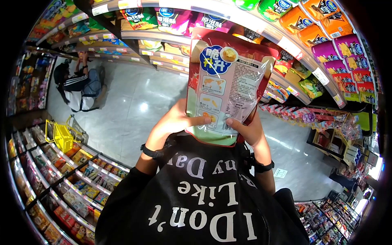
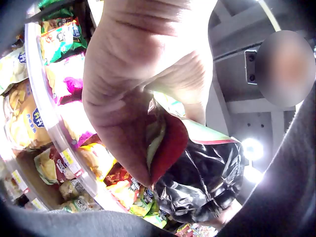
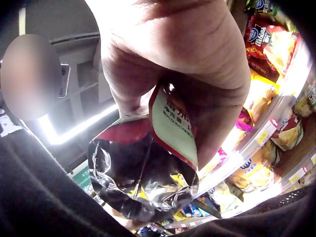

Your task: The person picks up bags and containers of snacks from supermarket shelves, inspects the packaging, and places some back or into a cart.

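Note:
A large snack bag (image 1: 228, 94), red, pink and pale green, is held up in front of the chest, its printed back with text and small pictures turned to the head camera. My left hand (image 1: 173, 121) grips its lower left side, thumb lying across the front. On the lower right side my right hand (image 1: 251, 131) grips it the same way, thumb over the printed face. Both hands' other fingers go behind the bag, mostly hidden in the head view. From below, the bag's shiny black bottom (image 2: 200, 173) shows in the left wrist view and again in the right wrist view.
Curved store shelves (image 1: 171, 32) packed with bagged snacks stand ahead, with orange bags (image 1: 320, 20) at upper right. A person (image 1: 81, 90) crouches on the grey floor (image 1: 134, 87) to the left. A yellow basket (image 1: 62, 136) stands by the lower-left shelves.

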Motion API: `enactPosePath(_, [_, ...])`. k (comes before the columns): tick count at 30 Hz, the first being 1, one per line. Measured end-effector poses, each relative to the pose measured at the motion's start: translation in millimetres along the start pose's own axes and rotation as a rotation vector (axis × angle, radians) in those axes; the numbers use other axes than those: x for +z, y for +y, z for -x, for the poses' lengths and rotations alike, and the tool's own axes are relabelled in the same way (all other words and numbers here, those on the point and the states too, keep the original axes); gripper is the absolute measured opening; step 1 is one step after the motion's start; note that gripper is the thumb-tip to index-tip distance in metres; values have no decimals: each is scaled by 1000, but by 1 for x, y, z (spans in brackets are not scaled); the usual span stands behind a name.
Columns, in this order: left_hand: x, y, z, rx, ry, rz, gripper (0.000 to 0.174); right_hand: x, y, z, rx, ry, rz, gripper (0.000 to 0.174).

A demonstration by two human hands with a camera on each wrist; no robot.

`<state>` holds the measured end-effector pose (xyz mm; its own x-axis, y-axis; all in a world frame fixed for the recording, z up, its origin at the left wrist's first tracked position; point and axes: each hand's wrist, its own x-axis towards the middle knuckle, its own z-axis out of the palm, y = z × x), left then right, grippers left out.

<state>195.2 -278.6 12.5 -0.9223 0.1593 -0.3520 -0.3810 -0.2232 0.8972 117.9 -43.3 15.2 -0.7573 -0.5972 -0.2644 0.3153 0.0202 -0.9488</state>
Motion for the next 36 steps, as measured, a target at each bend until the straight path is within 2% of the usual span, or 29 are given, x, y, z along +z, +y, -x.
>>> enactPosePath(7, [-1,-1,-3,-38,-2,-21,43,1,-3,-1,8,-13,-14,56])
enactPosePath(9, [-1,-6,-4,77,-7,-25,41,1,-3,-1,-6,-12,-13,56])
enactPosePath(12, [-2,-12,-6,138,-18,-32,41,1,-3,-1,8,-10,-5,57])
enactPosePath(25, [-2,-6,-7,28,29,-14,49,2,-3,-5,7,-7,4,58])
enactPosePath(27, [0,2,-5,-73,31,81,50,3,-3,-7,-16,11,-2,57])
enactPosePath(28, [0,0,-6,-72,31,81,50,3,-2,-8,-16,11,-2,57])
enactPosePath(30, [0,-5,-8,43,9,50,52,1,0,-9,34,-11,18,55])
enactPosePath(36, [0,-10,-13,42,21,-3,51,1,0,-11,69,-41,-17,54])
